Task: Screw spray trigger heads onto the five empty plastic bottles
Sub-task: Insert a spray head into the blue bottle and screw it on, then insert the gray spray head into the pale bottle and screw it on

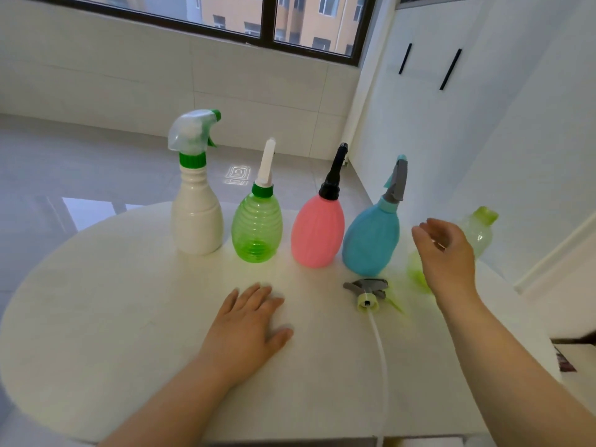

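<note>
Pale-green trigger head (367,292) lies unattached. Your left hand (248,324) rests flat on the table (129,301); your right hand (446,253) hovers empty, relaxed.

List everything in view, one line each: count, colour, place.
white bottle: one, white, clear-green head, row's left end
green bottle: one, translucent green, white head, second
pink bottle: one, pink, black head, third
blue bottle: one, blue, grey head, fourth
pale bottle: one, yellow-green, far right, partly hidden
loose trigger head: one, grey, white tube, lying before blue bottle
table: one, white, under all
left hand: flat on table
right hand: raised before pale bottle
</note>
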Motion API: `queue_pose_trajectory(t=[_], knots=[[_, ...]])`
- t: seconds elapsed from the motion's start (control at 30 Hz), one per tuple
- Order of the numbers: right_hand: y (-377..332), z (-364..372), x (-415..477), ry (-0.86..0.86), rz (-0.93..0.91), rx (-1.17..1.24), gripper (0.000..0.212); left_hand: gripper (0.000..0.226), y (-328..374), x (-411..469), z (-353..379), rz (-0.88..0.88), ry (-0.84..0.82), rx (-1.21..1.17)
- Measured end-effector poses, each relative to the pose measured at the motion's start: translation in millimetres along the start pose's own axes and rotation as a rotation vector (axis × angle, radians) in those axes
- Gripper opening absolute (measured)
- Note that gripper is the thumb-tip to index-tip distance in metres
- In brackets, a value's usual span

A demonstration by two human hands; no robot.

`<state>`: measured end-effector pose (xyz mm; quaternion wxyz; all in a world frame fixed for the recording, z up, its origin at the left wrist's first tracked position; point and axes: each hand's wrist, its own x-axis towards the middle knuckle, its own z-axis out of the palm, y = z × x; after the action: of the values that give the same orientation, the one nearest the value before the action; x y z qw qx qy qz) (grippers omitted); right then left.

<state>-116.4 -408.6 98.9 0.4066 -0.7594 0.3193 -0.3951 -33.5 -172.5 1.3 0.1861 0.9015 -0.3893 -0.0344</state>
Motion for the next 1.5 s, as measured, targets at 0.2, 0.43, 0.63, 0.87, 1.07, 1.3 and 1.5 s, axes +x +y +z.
queue_pose_trajectory(t=[0.2, 0.43, 0.63, 0.87, 1.07, 1.3, 1.5], knots=[[12, 7, -36, -0.205, -0.027, -0.226, 0.023, 0.055, 3, -1, -2, -0.017, -0.004, 0.003], [22, 24, -45, -0.327, 0.113, -0.451, 0.040, 0.054, 2, -3, -1, -0.017, 0.013, -0.017], [20, 36, -48, -0.473, 0.153, -0.673, 0.039, 0.054, 1, -2, 0, -0.011, 0.022, -0.020], [13, 26, -47, -0.623, 0.192, -0.656, 0.020, 0.054, 0, -2, 2, -0.008, 0.040, -0.018], [-5, -13, -42, -0.513, 0.328, -0.238, 0.020, 0.053, 2, -3, 0, -0.004, 0.054, -0.007], [-23, -79, -43, -0.432, 0.324, 0.522, 0.016, 0.049, 3, -22, -7, -0.004, 0.055, -0.017], [3, -135, -30, -0.213, 0.288, 0.901, 0.046, 0.031, 40, -13, -19, 0.006, 0.050, -0.193]])
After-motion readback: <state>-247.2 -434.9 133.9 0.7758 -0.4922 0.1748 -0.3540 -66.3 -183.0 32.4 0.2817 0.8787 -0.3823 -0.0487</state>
